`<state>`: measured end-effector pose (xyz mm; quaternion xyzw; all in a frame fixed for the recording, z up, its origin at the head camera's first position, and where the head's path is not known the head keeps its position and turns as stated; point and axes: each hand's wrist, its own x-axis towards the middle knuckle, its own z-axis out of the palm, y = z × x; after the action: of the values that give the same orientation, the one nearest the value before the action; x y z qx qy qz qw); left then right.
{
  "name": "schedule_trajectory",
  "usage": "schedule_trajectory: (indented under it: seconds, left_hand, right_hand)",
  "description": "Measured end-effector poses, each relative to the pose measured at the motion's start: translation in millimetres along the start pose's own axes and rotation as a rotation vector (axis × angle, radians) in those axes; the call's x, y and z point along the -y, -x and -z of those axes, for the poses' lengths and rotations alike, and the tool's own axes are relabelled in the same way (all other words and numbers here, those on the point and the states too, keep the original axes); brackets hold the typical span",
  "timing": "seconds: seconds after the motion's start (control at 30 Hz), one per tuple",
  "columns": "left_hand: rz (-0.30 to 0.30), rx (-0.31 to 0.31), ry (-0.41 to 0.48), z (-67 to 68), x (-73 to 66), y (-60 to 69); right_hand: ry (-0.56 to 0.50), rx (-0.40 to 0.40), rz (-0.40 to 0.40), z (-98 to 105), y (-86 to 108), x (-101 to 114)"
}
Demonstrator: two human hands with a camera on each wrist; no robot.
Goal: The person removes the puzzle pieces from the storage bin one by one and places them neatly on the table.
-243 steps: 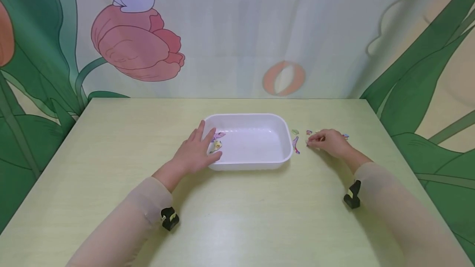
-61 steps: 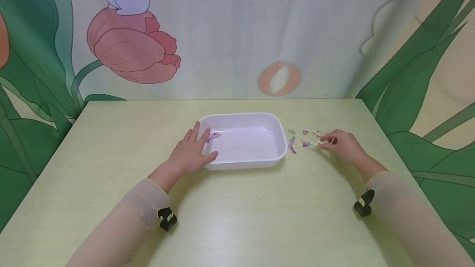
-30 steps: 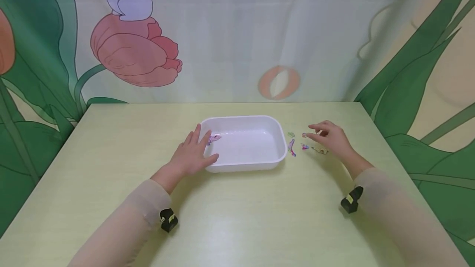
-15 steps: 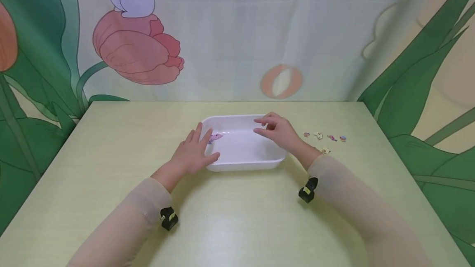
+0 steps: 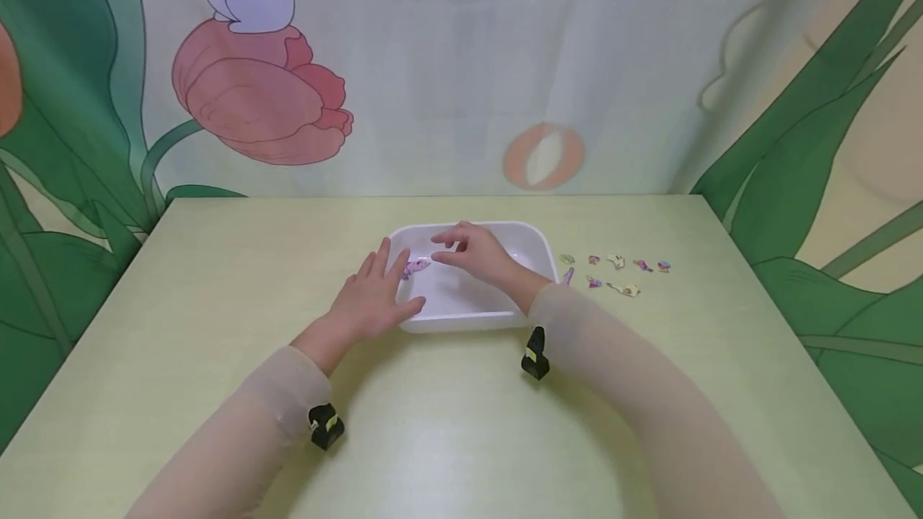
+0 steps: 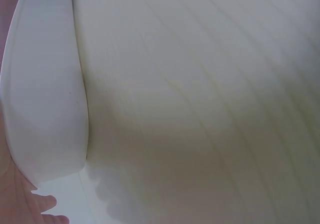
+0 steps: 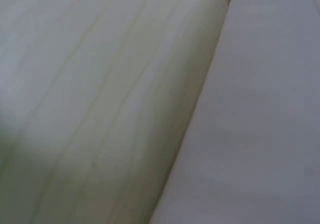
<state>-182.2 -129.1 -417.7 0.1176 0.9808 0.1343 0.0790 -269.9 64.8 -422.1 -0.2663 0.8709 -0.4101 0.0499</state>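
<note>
My left hand (image 5: 371,299) rests with spread fingers on the left end of a white plastic tray (image 5: 476,322). Over the tray's inside hovers my right hand (image 5: 479,253), thumb and forefinger apart, nothing visible between them. Just left of those fingertips, a small pink and purple flat cutout (image 5: 417,266) lies in the tray, partly behind the left hand. In the left wrist view, left-hand fingers (image 6: 42,202) show below the tray wall (image 6: 47,84). The right wrist view shows only the tray's side (image 7: 255,114) and table.
Right of the tray, several small colourful cutouts lie in two loose rows on the pale wooden table (image 5: 461,423), among them a yellow one (image 5: 630,290), a white one (image 5: 615,261) and a green one (image 5: 566,259). A printed curtain (image 5: 433,62) hangs behind.
A yellow cutout that was in the tray with the pink one now lies at the right, where the right hand released it. That hand has since moved left over the tray; the left stays.
</note>
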Motion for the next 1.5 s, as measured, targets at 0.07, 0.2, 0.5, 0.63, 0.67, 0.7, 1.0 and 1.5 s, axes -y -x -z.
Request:
schedule_trajectory:
  seconds: [0.07, 0.2, 0.5, 0.63, 0.67, 0.7, 1.0, 1.5]
  left_hand:
    - [-0.007, 0.001, 0.002, 0.7, -0.6, -0.8]
    - [-0.010, 0.004, 0.013, -1.0, -0.8, -0.7]
    - [-0.034, -0.016, -0.009, 1.3, 0.1, 0.2]
    - [-0.040, -0.037, -0.008, 2.7, 1.6, 0.7]
    - [-0.046, -0.040, -0.003, 2.4, 1.8, 0.4]
    - [-0.048, -0.040, 0.001, 2.0, 2.3, 0.0]
    - [-0.056, -0.042, 0.010, -3.4, 3.6, 0.1]
    - [-0.040, -0.034, -0.002, -2.5, 1.0, 1.4]
  right_hand:
    - [0.010, 0.022, -0.005, -5.3, -4.2, -1.2]
    - [0.023, 0.097, -0.024, -16.1, -9.5, -5.1]
    - [0.306, 0.328, -0.019, -30.9, -10.8, -11.7]
    - [0.392, 0.321, -0.002, -32.0, -11.0, -8.3]
    - [0.394, 0.305, -0.004, -32.0, -11.1, -8.4]
    - [0.390, 0.288, -0.003, -31.9, -11.1, -8.6]
    - [0.337, 0.253, 0.050, -32.7, -8.3, -9.1]
    - [0.373, 0.182, 0.019, -13.3, 0.5, -9.4]
